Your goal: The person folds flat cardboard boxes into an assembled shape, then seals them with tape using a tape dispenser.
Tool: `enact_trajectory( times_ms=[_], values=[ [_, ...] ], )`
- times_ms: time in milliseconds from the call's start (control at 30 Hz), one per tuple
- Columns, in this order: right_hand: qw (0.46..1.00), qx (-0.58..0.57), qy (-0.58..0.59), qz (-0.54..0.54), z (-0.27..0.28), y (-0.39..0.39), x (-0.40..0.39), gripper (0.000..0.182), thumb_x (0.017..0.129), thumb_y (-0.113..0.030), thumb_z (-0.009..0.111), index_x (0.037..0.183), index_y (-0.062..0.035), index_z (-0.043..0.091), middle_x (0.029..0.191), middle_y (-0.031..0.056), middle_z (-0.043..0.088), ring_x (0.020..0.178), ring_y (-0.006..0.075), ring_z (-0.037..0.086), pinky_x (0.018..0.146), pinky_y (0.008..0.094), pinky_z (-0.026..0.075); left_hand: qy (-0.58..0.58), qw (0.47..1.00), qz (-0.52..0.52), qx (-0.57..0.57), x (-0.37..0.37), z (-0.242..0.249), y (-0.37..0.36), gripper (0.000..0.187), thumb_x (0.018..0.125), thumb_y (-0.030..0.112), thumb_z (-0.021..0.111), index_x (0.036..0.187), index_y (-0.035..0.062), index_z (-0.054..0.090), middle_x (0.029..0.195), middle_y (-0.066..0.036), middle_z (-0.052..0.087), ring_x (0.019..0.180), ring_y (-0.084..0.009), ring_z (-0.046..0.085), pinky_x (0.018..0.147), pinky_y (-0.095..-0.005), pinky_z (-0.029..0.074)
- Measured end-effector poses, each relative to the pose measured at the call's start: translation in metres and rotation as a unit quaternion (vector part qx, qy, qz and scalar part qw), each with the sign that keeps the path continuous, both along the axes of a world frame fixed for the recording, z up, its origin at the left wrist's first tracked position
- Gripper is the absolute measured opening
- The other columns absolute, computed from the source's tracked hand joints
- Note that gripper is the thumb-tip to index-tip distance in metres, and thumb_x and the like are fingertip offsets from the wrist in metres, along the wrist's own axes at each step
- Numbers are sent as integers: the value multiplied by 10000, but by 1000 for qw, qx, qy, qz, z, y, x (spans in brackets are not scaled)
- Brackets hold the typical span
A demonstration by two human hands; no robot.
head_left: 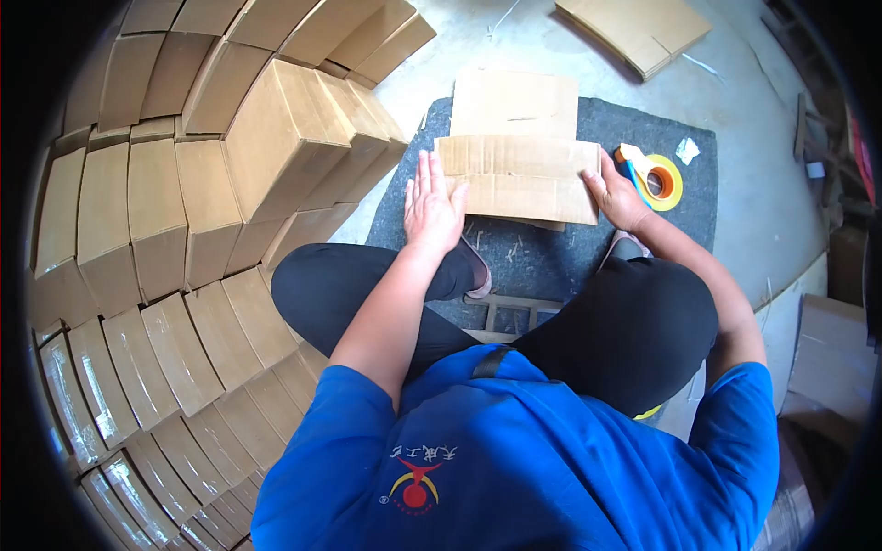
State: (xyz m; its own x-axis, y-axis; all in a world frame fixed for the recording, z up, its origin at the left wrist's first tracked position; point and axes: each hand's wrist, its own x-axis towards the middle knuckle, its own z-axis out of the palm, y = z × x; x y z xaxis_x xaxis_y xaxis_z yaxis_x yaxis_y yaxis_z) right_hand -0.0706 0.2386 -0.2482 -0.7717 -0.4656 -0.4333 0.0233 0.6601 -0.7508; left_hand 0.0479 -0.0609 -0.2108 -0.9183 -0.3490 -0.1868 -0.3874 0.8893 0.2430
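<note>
Cardboard box (524, 195) is pinched at three o'clock by right hand (617, 196); flattened left hand (435, 211) is placed at nine o'clock.

The carton (519, 174) lies on the floor mat (694, 230), the left hand (435, 207) at its left end and the right hand (616, 191) at its right. Just right of the carton, on the mat, sits the tape dispenser (643, 170), with a crumpled scrap (687, 151) farther right. Stacked cartons (202, 184) stand left of it; flattened cardboard (634, 32) lies beyond it, toward the right.
</note>
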Motion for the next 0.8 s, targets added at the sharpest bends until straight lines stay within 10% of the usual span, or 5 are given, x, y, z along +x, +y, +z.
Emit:
enact_trajectory(
  times_ms=[33,133,267,500,800],
  values=[
    [998,-9,67,18,-19,5,-2,710,1020,-578,357,1520,-80,274,1197,286,635,1061,398,666,931,439,530,-7,996,59,69,-1,-2,-6,717,1021,425,466,1550,1,230,1560,-212,353,1457,-316,335,1203,-408,216],
    [973,68,-220,21,52,-6,-18,654,1012,-566,437,1342,-3,475,1073,187,672,861,242,712,603,359,586,38,916,146,372,-7,-41,-36,553,1020,393,506,1440,34,482,1297,-196,629,1212,-294,593,1041,-359,427],
    [944,109,-295,96,62,-11,-43,569,1029,-451,492,1197,81,601,1105,195,680,900,291,712,680,394,605,38,790,293,537,-10,7,-19,514,1036,353,525,1420,12,502,1307,-92,617,1184,-156,565,1030,-300,415],
    [992,93,-16,80,185,-14,-26,307,966,-166,583,1203,25,542,1016,169,712,646,221,716,634,349,590,269,741,159,595,26,85,-12,499,1038,206,536,1457,-42,427,1426,-110,524,1293,-156,488,1103,-289,350],
    [967,-89,236,15,198,-27,-8,165,1002,0,513,1151,-39,572,1108,128,691,1039,226,687,905,360,560,382,680,82,621,84,140,0,540,975,108,613,1411,-83,358,1370,-167,495,1255,-202,518,1088,-340,412]
  ],
)
